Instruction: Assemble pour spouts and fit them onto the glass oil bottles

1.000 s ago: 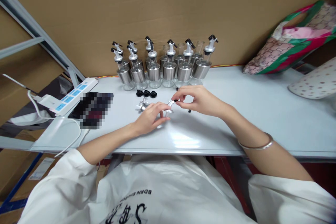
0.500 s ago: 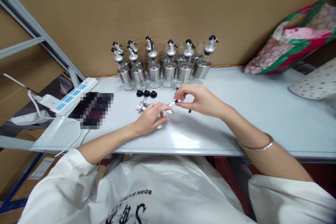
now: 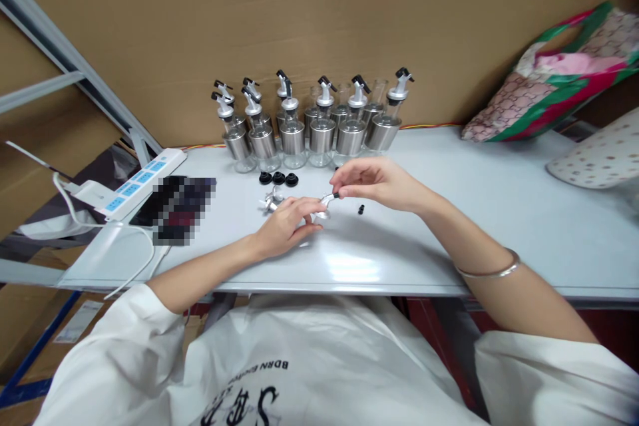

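Note:
My left hand (image 3: 285,225) grips a silver bottle pourer (image 3: 324,214) low over the table, its spout pointing up and to the right. At the spout's end sits a small black tip (image 3: 335,196), pinched between the thumb and fingers of my right hand (image 3: 377,183). Beside my left hand lie more silver pourer parts (image 3: 272,200). Behind them three black stoppers (image 3: 278,178) stand in a row. Small black pieces (image 3: 361,210) lie on the table below my right hand. My fingers partly cover the pourer.
Several glass and steel bottles (image 3: 322,136), many topped with pourers, line the back against a cardboard wall (image 3: 319,13). At the left are a power strip (image 3: 144,180) and a blurred-out dark object (image 3: 174,210). A patterned bag (image 3: 544,93) and a dotted white item (image 3: 594,153) stand right.
My right hand has turned slightly and its fingers have opened out a little at the black tip. The small black pieces below it show more fully. My left hand stays put.

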Motion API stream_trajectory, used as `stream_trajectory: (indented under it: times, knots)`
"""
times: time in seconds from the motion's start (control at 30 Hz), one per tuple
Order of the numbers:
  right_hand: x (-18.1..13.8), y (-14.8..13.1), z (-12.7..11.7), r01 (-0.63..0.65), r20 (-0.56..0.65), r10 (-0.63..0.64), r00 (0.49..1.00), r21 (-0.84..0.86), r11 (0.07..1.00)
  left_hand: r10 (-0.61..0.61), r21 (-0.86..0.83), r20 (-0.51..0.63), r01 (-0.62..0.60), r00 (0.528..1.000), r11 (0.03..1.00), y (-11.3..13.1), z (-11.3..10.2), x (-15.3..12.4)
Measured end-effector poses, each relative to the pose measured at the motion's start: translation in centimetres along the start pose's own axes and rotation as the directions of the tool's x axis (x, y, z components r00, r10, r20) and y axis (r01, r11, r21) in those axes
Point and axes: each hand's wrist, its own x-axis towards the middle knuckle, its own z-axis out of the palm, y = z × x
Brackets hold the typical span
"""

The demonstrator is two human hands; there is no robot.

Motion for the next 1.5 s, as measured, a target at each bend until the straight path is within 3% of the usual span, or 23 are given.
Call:
stream_trajectory:
  times: [0.23, 0.37, 0.5, 0.77, 1.07, 1.23, 1.33, 1.43, 1.5]
  knots:
    - [0.0, 0.4, 0.6, -0.242, 0.281, 0.174, 0.944, 0.231, 0.942, 0.018, 0.016, 0.013, -0.019, 1.000, 1.000, 0.1, -0.2, 0.1]
    - [-0.1, 0.6, 1.1, -0.320, 0.344, 0.169, 0.924, 0.450, 0.834, 0.058, 0.008, 0.013, -0.058, 0.998, 0.998, 0.0, -0.2, 0.1]
    - [-0.1, 0.8, 1.4, -0.358, 0.387, 0.152, 0.909, 0.541, 0.761, 0.078, 0.051, -0.006, -0.077, 0.997, 0.996, 0.0, -0.2, 0.1]
    - [0.0, 1.0, 2.0, -0.358, 0.379, 0.132, 0.916, 0.623, 0.695, 0.116, 0.078, -0.042, -0.112, 0.992, 0.991, 0.2, -0.2, 0.3]
    - [0.1, 1.1, 2.4, -0.305, 0.380, 0.061, 0.923, 0.624, 0.720, 0.158, 0.143, -0.069, -0.147, 0.985, 0.979, 0.0, -0.1, 0.3]
    - [-0.2, 0.1, 2.7, -0.264, 0.383, 0.002, 0.924, 0.634, 0.727, 0.215, 0.170, -0.143, -0.190, 0.966, 0.967, -0.9, -1.6, 0.6]
    - [-0.3, -0.2, 2.7, -0.260, 0.375, 0.001, 0.927, 0.640, 0.723, -0.006, 0.276, -0.216, 0.067, 0.976, 0.959, -2.2, -3.3, 0.8]
    - [-0.3, -0.1, 2.5, -0.252, 0.349, 0.019, 0.937, 0.635, 0.730, -0.302, 0.396, -0.237, 0.376, 0.923, 0.838, -3.9, -4.8, 0.8]
    - [-0.2, -0.1, 2.3, -0.239, 0.330, 0.024, 0.944, 0.631, 0.738, -0.437, 0.483, -0.172, 0.463, 0.883, 0.743, -5.0, -5.5, 0.7]
